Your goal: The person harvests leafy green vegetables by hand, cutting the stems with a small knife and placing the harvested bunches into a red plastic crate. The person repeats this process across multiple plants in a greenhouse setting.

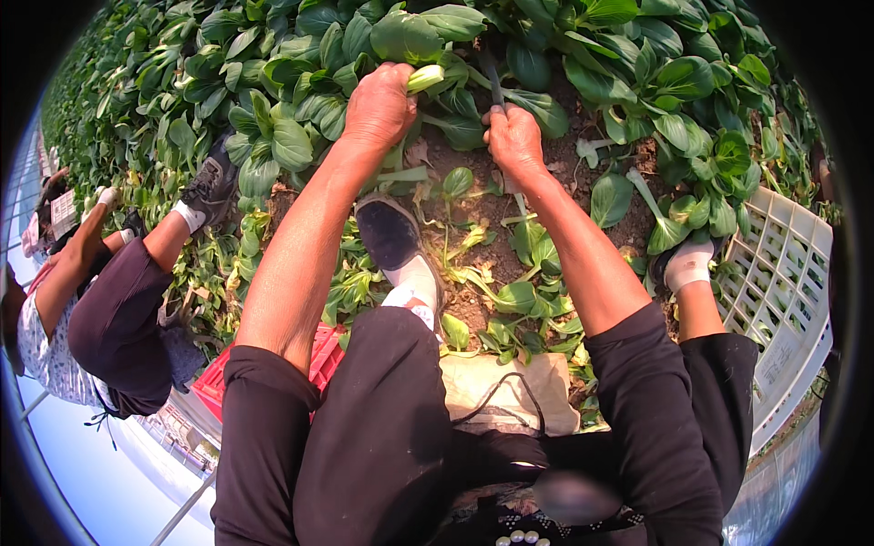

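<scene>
My left hand (382,102) is closed around a leafy green, likely bok choy (427,79); its pale stem end points right and its broad leaves (408,37) spread above my fist. To the right, my right hand (513,140) grips a knife (493,78), its dark blade reaching up among the standing plants. The blade's tip is lost between leaves and soil. Dense rows of the same greens (635,61) grow in front of both hands. Cut or loose leaves (539,249) lie on the brown soil below my hands.
A white plastic crate (785,273) stands by my right foot. Behind my left arm is a red crate (326,358). Beige cloth or sacking (505,389) lies between my legs. At left another person (116,321) crouches, with a shoe (208,181) close to the plants.
</scene>
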A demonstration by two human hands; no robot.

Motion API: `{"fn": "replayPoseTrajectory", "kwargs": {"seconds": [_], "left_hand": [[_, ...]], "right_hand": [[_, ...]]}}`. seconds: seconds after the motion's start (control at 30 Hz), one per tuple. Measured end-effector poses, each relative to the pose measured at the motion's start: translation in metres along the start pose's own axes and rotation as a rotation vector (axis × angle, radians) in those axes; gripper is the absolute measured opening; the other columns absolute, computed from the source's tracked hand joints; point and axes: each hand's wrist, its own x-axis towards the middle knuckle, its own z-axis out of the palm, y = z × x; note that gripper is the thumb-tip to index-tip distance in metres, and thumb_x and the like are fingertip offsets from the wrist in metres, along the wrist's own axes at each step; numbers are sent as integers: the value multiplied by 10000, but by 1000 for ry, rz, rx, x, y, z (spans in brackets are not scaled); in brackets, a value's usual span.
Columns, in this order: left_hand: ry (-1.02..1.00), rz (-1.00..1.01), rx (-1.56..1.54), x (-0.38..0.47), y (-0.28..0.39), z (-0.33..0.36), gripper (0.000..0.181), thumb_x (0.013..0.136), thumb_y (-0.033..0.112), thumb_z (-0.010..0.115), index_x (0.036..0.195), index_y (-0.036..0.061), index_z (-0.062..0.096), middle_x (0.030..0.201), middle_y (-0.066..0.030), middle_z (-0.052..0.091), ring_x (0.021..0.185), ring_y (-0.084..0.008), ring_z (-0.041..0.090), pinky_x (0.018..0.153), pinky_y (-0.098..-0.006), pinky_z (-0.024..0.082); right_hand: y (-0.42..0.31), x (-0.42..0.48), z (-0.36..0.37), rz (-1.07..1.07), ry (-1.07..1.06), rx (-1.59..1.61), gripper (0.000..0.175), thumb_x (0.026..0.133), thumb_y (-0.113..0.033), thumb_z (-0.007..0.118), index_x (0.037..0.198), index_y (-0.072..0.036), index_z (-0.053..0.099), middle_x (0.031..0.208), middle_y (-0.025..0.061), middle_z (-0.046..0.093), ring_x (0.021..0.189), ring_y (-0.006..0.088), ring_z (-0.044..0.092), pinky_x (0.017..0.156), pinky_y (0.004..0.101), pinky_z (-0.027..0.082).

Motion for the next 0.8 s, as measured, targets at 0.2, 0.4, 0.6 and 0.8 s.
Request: {"fn": "replayPoseTrajectory", "kwargs": {"seconds": [0.2,0.4,0.6,0.8], "left_hand": [[11,-43,-45,4,-11,3,188,732,68,624,917,36,631,882,-194,633,848,-396,614,776,-466,503],[27,-30,-44,1,-10,4,183,733,71,626,911,31,632,890,-200,632,855,-397,616,781,-467,500],[9,-11,-9,0,-12,4,175,786,126,668,934,36,641,881,-180,645,848,-378,623,737,-415,501],[-19,-31,-42,-4,-5,3,176,736,64,622,909,30,628,907,-197,633,868,-400,613,779,-468,500]], "right_hand": [[0,5,10,-29,-39,-70,317,947,-259,462,837,-8,620,640,103,614,584,230,600,591,381,475],[7,18,9,-158,-29,-345,309,927,-247,463,851,8,620,815,247,631,810,462,593,738,509,466],[0,27,7,-276,-121,-492,299,913,-219,466,847,34,612,816,277,619,803,471,589,718,523,467],[-2,37,4,-368,-254,-689,194,796,-119,523,782,2,674,779,221,642,753,368,634,673,434,507]]}}
